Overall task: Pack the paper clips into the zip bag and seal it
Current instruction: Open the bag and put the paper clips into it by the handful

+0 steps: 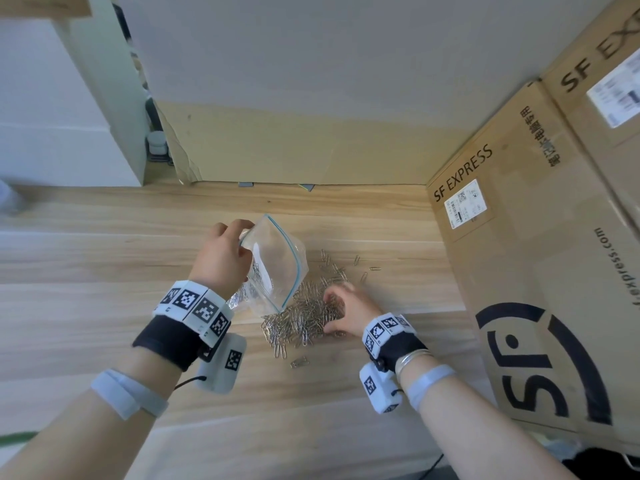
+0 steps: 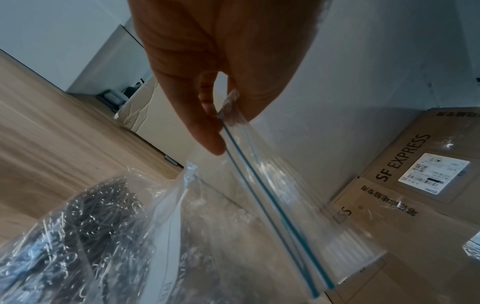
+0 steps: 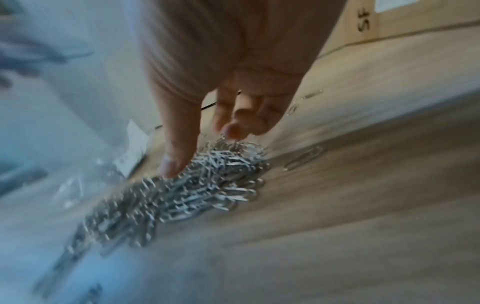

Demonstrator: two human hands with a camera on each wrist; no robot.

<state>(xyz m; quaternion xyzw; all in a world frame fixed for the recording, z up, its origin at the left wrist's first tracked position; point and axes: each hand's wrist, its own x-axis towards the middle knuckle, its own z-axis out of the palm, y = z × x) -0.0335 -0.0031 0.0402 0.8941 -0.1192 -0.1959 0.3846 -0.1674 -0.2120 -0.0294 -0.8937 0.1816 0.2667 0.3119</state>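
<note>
Your left hand (image 1: 221, 258) pinches the bag (image 1: 277, 268) rim so the mouth faces the clips (image 1: 304, 317); your right hand (image 1: 346, 313) claws loosely into them, grasping none firmly.

Clear zip bag (image 1: 277, 268) — blue seal stripe; silver paper clips (image 1: 304, 320)

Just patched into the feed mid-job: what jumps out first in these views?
A big silver pile of paper clips lies mid-table, with the right hand down on it, fingers in the heap. Just left of it, the left hand pinches a clear zip bag by its blue-striped mouth corner; some clips already sit in its bottom. Large SF Express cartons wall off the right side.
</note>
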